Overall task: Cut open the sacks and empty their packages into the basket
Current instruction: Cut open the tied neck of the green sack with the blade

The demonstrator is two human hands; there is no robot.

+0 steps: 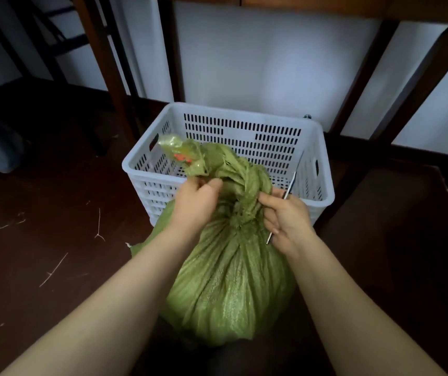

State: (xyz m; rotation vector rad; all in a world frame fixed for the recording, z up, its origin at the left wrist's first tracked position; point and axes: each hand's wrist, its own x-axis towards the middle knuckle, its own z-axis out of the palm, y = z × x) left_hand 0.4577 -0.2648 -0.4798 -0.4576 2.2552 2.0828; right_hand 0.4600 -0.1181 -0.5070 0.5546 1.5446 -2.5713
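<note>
- While the green sack (231,280) is tied shut at its neck (237,215), I judge that the task is only at the beginning for this sack: no cut shows in the woven cloth and no package is out.
- The sack stands on the dark floor (54,185), directly in front of the white basket (244,111). Whether it touches the near wall of the basket, I cannot tell.
- The left grip (194,199) is closed around the bunched top of the sack, above the knot.
- The right grip (285,215) pinches the cloth at the neck with thumb and forefinger. The same grip also holds a thin metal tool (291,183) under its other fingers. I cannot tell if it is a blade or scissors.
- No packages show in the visible part of the basket; the sack hides the rest of its inside.
- What is left, in my judgement: to cut the neck open, to lift the sack over the basket and to pour the packages out. No other sack is in view, so I cannot say how many remain.
- A red-orange mark (182,157) is printed on the loose top of the sack, but it is crumpled and too blurred to read. I see no brand on the basket.
</note>
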